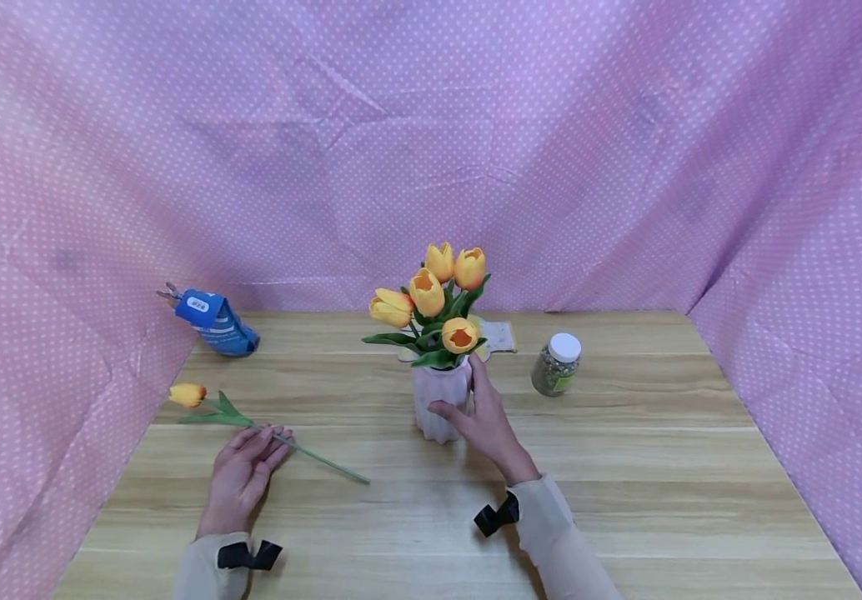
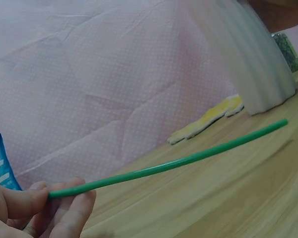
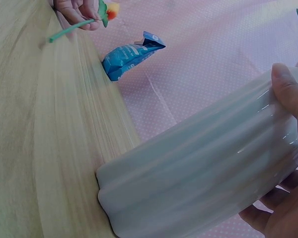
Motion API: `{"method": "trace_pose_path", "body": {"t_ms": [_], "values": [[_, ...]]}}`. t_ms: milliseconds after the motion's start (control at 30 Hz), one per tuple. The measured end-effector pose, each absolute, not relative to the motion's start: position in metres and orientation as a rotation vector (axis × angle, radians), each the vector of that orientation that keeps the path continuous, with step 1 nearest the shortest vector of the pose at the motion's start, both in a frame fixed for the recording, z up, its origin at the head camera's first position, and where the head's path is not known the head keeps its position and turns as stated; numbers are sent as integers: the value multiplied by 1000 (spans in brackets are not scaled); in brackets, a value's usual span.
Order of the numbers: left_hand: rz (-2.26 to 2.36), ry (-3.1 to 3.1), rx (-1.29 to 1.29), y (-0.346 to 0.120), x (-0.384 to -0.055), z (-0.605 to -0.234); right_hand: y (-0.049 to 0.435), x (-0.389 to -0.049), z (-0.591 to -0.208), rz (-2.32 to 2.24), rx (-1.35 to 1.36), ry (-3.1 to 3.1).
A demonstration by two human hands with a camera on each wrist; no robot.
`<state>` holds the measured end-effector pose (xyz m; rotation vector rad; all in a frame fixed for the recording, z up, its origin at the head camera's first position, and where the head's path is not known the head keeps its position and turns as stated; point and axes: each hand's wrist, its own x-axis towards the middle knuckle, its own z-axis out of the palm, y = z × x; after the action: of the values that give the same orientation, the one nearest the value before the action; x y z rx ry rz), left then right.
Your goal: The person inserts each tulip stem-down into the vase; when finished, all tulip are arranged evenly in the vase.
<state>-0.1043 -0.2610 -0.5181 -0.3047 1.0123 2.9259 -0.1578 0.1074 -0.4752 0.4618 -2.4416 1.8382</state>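
Observation:
My left hand (image 1: 243, 475) pinches the green stem (image 2: 164, 167) of a single yellow-orange tulip (image 1: 187, 395) between thumb and fingers. Its blossom points left and the bare stem end points right toward the vase. A white fluted vase (image 1: 440, 402) stands upright in the middle of the table, holding several yellow-orange tulips (image 1: 427, 292) with green leaves. Around the vase's right side curls my right hand (image 1: 487, 417), with the thumb (image 3: 287, 87) on the near face and the fingers (image 3: 256, 218) on the other side.
Right of the vase stands a jar (image 1: 555, 367) with a white lid. A blue bag (image 1: 219, 325) sits at the table's back left. Behind the vase lies a flat grey-and-yellow item (image 1: 498, 336), partly hidden. Pink dotted cloth (image 1: 431, 150) hangs behind the wooden table (image 1: 664, 467).

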Motion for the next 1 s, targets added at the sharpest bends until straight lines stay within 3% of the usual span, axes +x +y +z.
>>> {"method": "trace_pose_path", "body": {"t_ms": [300, 1000], "values": [[2955, 889, -420, -245, -109, -510, 107, -157, -473, 1848, 465, -2428], [3231, 858, 83, -214, -118, -449, 107, -158, -474, 1839, 480, -2421]]}}
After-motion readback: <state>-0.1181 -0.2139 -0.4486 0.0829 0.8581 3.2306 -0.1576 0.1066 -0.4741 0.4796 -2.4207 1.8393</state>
